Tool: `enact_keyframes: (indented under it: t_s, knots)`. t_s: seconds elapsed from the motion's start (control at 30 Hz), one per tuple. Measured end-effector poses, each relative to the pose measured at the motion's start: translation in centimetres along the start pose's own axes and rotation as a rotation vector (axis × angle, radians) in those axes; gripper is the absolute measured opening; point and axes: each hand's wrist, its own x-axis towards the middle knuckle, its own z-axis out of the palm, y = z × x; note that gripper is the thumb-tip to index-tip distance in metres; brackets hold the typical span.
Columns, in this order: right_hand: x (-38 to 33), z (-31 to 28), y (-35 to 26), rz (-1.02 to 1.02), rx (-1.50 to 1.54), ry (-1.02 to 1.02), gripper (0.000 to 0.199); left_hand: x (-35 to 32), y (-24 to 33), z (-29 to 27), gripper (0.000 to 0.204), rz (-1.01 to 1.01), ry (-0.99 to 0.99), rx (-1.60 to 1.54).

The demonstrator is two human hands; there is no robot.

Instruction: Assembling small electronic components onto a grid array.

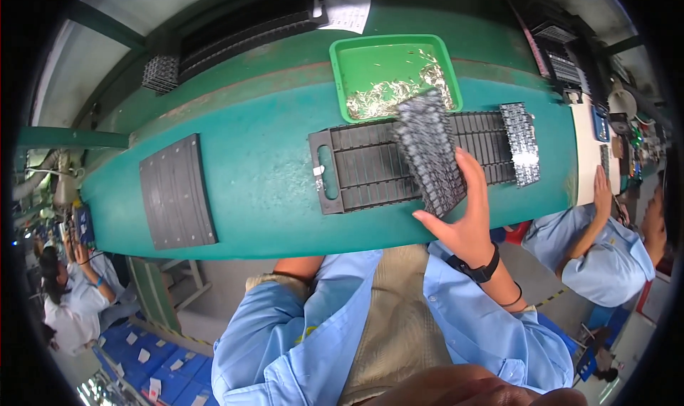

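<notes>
Black slotted strip [429, 153], speckled with metal bits, tilted, in right hand [467, 217].

We lose our left hand under the teal workbench [271, 185]. The tiny silvery metal bits [385, 92] in the green plastic tray [342, 71] blur together, too small to tell apart.

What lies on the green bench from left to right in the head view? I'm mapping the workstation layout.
Dark flat plate → long black slotted tray → tilted filled tray held by the right hand → small filled tray at the right end.
</notes>
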Motion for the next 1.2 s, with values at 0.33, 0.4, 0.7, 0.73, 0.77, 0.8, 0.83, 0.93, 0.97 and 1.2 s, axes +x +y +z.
enact_keyframes:
  t_s: [0.33,0.4,0.7,0.73,0.77,0.8,0.83,0.93,0.97,1.2]
  knots:
    - [4.8,-2.0,0.4,0.066,-0.232,-0.110,0.101,-7.0,3.8,0.0,0.041,-0.186,0.015,-0.017]
    - [5.8,-3.5,0.6,0.092,-0.260,-0.072,0.099,-6.3,4.4,-0.6,0.041,-0.187,-0.010,-0.022]
    - [2.0,-13.5,5.3,0.302,-0.441,0.149,0.095,-6.5,15.0,-1.0,0.050,-0.305,-0.235,-0.216]
    - [1.9,-13.9,6.0,0.322,-0.444,0.139,0.095,-6.3,15.8,-1.3,0.051,-0.245,-0.276,-0.150]
    - [2.0,-14.1,6.3,0.325,-0.445,0.146,0.095,-5.9,16.2,-1.6,0.053,-0.178,-0.322,-0.088]
    - [2.1,-14.4,6.6,0.340,-0.413,0.108,0.095,-5.4,16.8,-1.9,0.054,-0.111,-0.367,-0.026]
    - [2.0,-14.6,6.9,0.358,-0.379,0.068,0.096,-4.9,17.9,-2.3,0.054,-0.114,-0.374,-0.022]
    - [1.6,-15.0,6.6,0.394,-0.356,0.022,0.096,-2.0,21.7,-4.1,0.052,-0.377,-0.537,0.170]
    - [1.7,-15.1,6.4,0.403,-0.363,0.011,0.096,-1.3,22.4,-4.2,0.052,-0.377,-0.540,0.172]
    - [1.6,-15.7,6.2,0.377,-0.409,0.008,0.091,2.8,25.2,-2.6,0.051,0.041,-0.499,0.325]
